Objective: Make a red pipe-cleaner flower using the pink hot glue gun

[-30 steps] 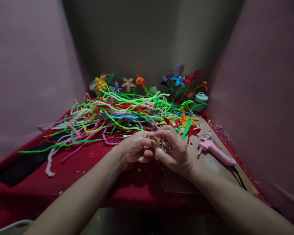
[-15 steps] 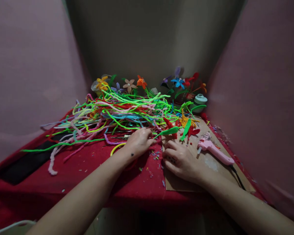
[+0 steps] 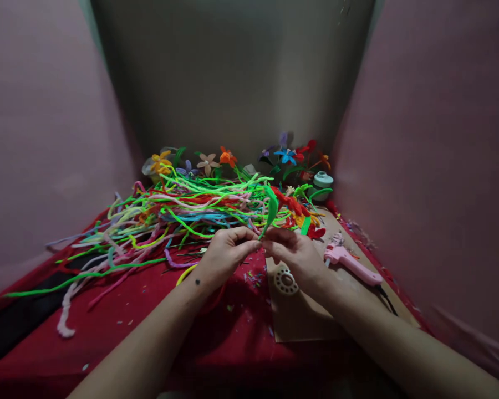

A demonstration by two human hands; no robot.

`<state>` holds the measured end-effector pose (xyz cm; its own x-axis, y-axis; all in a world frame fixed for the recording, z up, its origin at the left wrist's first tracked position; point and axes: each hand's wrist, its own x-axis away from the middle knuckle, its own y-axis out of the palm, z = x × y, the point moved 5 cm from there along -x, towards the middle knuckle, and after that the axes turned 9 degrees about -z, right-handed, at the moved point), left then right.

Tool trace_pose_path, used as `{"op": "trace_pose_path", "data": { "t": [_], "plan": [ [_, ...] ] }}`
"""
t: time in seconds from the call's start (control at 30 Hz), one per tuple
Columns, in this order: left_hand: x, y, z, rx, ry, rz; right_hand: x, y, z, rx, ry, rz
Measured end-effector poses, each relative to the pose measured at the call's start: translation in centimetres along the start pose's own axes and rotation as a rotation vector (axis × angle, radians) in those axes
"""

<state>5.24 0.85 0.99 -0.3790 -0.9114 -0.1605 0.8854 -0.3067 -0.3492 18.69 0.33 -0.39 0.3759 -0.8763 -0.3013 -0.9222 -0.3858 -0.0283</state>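
Note:
A green leaf (image 3: pixel 271 208) made of fuzzy stem stands upright between my two hands. Its lower end is pinched by the fingertips of my left hand (image 3: pixel 228 256). My right hand (image 3: pixel 290 252) meets it there with closed fingers, also at the leaf's base. Just behind my right hand are red petals (image 3: pixel 293 204) and a second green leaf (image 3: pixel 306 225). A round cream piece with holes (image 3: pixel 285 281) lies under my right wrist on the brown board (image 3: pixel 299 318).
A big heap of coloured fuzzy stems (image 3: pixel 199 202) covers the back left of the red cloth (image 3: pixel 149 327). A pink glue gun (image 3: pixel 353 266) rests on the board at right. Finished flowers (image 3: pixel 208 163) and a pale green jar (image 3: pixel 323 180) stand behind.
Both hands have come together, and the green leaf has been lifted and turned upright. The round cream piece is now uncovered. The camera view has shifted.

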Motion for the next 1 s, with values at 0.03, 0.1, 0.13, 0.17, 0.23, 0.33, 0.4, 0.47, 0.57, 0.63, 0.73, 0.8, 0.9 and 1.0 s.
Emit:
{"op": "trace_pose_path", "data": {
  "t": [0.03, 0.1, 0.13, 0.17, 0.23, 0.33, 0.4, 0.47, 0.57, 0.63, 0.73, 0.8, 0.9, 1.0],
  "plan": [
    [0.0, 0.0, -0.1, 0.030, -0.005, 0.004, -0.6, 0.3, -0.1, -0.070, 0.010, -0.009],
    [0.1, 0.0, -0.4, 0.075, -0.024, 0.007, -1.7, 0.6, -0.2, -0.182, 0.029, 0.008],
    [0.1, -0.2, -0.6, 0.091, -0.031, 0.020, -2.0, 0.8, -0.1, -0.217, 0.035, 0.012],
    [0.1, -0.5, -0.8, 0.103, -0.031, 0.041, -2.3, 0.9, 0.0, -0.230, 0.036, 0.015],
    [0.1, -1.3, -0.9, 0.130, 0.005, 0.121, -2.7, 1.0, 0.2, -0.216, 0.026, 0.001],
    [0.1, -2.5, -0.6, 0.214, 0.098, 0.227, -2.6, 1.4, 1.0, -0.226, 0.055, -0.069],
    [-0.1, -2.5, 0.0, 0.277, 0.142, 0.186, -2.3, 1.9, 1.6, -0.254, 0.106, -0.132],
    [-0.5, -2.1, 0.7, 0.279, 0.168, 0.089, -1.9, 2.3, 1.9, -0.267, 0.128, -0.177],
    [-0.7, -1.6, 1.7, 0.138, 0.186, 0.036, -1.4, 2.5, 2.0, -0.295, 0.104, -0.209],
    [-0.7, -1.6, 2.1, 0.048, 0.203, 0.080, -1.3, 2.5, 2.0, -0.310, 0.089, -0.249],
    [-0.8, -1.3, 1.9, 0.024, 0.197, 0.106, -1.3, 2.2, 2.3, -0.308, 0.082, -0.287],
    [-0.9, -0.9, 1.5, 0.019, 0.186, 0.093, -1.3, 2.0, 2.4, -0.304, 0.078, -0.276],
    [-0.9, -0.6, 1.4, -0.034, 0.269, 0.114, -1.2, 2.0, 2.4, -0.311, 0.090, -0.294],
    [-0.4, -0.5, 1.8, -0.210, 0.470, 0.193, -1.1, 2.3, 2.2, -0.346, 0.114, -0.303]
  ]
}}
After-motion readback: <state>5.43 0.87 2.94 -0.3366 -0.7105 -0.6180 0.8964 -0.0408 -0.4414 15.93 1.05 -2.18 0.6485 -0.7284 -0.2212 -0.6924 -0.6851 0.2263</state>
